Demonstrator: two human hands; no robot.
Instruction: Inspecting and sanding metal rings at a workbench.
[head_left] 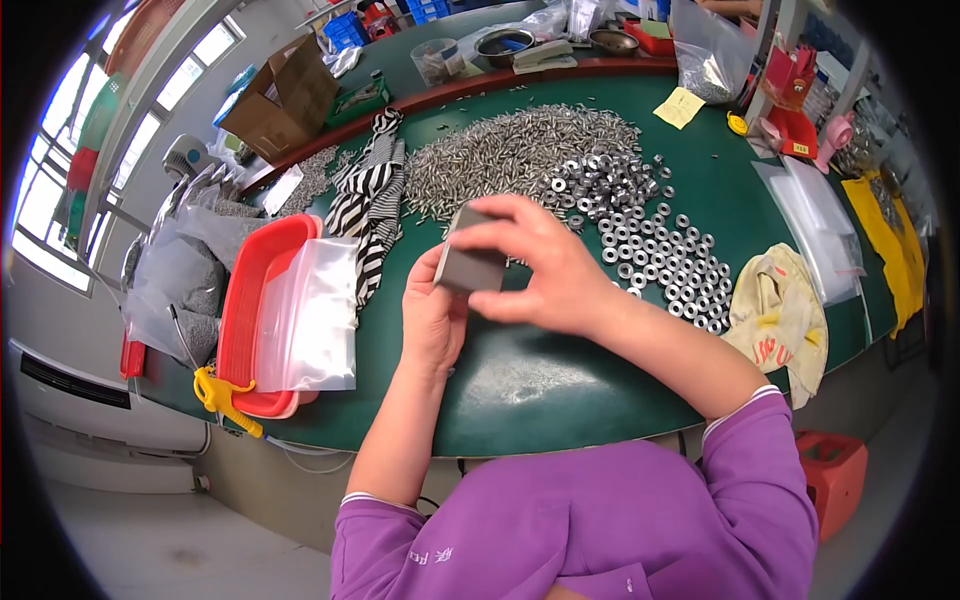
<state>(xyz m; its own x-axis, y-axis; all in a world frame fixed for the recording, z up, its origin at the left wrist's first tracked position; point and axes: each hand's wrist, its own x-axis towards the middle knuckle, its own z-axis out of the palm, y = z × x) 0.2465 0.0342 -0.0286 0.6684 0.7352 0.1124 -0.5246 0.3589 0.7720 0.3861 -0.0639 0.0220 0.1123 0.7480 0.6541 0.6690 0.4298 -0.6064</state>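
Note:
Over the middle of the green table [520,400], a grey flat-faced rectangular block [472,266] is held between both hands. My left hand [434,310] grips its left and lower side, most fingers hidden behind it. The thumb and fingers of my right hand [535,262] close around the block's right side and upper edge. Just beyond the hands lies a wide heap of small metal pins [500,150]. To the right, silver metal rings [665,260] with centre holes lie spread out, piled up where they meet the pins.
At left stands a red tray [238,310] with clear plastic bags [315,320], beside a yellow air gun [222,392]. Striped cloth [365,200] lies between tray and pins. At right are a stained cloth glove [780,315] and plastic sheets [815,220]. A cardboard box [283,100] stands far left.

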